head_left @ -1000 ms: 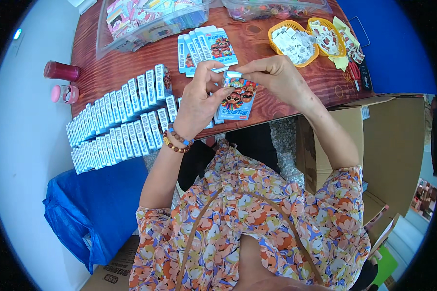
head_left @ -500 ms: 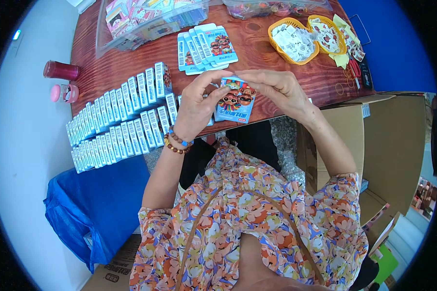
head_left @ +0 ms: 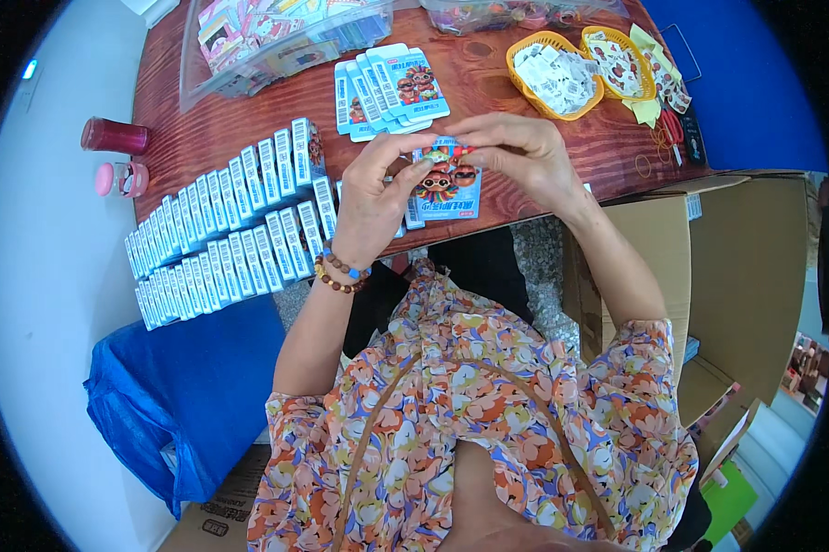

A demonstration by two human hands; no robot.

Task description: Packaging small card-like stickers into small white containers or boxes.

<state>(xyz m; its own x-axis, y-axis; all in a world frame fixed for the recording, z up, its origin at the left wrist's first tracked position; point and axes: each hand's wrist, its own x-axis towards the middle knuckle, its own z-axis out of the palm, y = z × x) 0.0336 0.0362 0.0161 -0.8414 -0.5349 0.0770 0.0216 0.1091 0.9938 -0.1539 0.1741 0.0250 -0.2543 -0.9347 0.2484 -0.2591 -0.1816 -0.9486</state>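
A small blue carton [head_left: 449, 196] with cartoon figures on its front is between my hands at the table's near edge. My left hand [head_left: 384, 184] grips its left side, thumb on the front face. The fingers of my right hand [head_left: 522, 156] pinch at its far end, by the top edge; what exactly they hold there is partly hidden. Left of my hands stand two long rows of upright blue-and-white cartons [head_left: 240, 195]. Just beyond my hands lies a fanned stack of flat blue cartons [head_left: 391, 90].
Clear plastic bins [head_left: 286, 57] stand at the far side. Two yellow baskets [head_left: 552, 75] hold small paper packets, with red scissors [head_left: 674, 129] to their right. A red-lidded jar [head_left: 115, 136] and a pink-lidded jar [head_left: 122, 178] sit far left. An open cardboard box [head_left: 644, 267] is at right.
The fingers of my right hand have bent from stretched across the carton's far edge into a pinch there. The carton has shifted slightly away from me.
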